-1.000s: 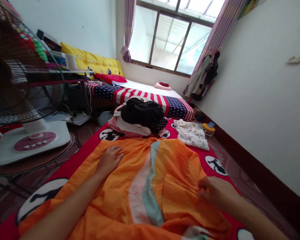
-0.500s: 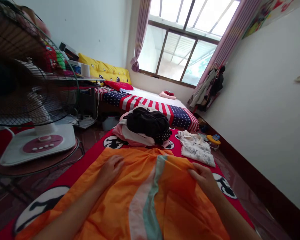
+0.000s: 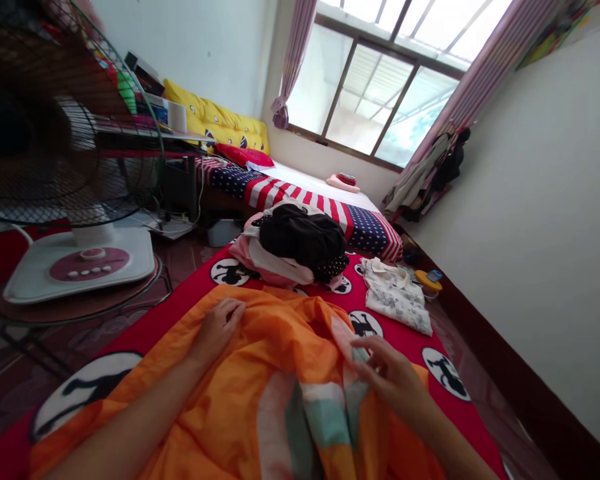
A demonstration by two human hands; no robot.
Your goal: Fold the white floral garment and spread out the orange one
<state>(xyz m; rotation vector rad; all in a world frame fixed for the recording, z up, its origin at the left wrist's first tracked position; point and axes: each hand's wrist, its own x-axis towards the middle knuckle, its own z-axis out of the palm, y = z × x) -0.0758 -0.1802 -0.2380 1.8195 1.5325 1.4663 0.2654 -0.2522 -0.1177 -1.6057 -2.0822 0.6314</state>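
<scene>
An orange garment point(image 3: 265, 333) with white and pale green bands lies rumpled over the red bedspread point(image 3: 180, 307) in front of me. My left hand point(image 3: 221, 328) rests on its upper left part, fingers bent against the cloth. On the right, my right hand point(image 3: 385, 373) has thumb and fingers around a fold of the garment beside the pale bands. Beyond the garment sits a heap of clothes point(image 3: 300, 240), black on top with pink and white below. A folded white patterned shirt point(image 3: 397, 293) lies to the right of the heap.
At the left a fan point(image 3: 80, 260) stands on a round stool point(image 3: 130, 287). Behind are a bed with a stars-and-stripes cover point(image 3: 300, 200), a red pillow point(image 3: 243, 157) and a desk point(image 3: 180, 137). Clothes point(image 3: 430, 173) hang by the right wall.
My right hand has moved left and slightly down, and the garment's right side is now bunched inward, uncovering more red bedspread. My left hand stays nearly in place. The view has shifted slightly.
</scene>
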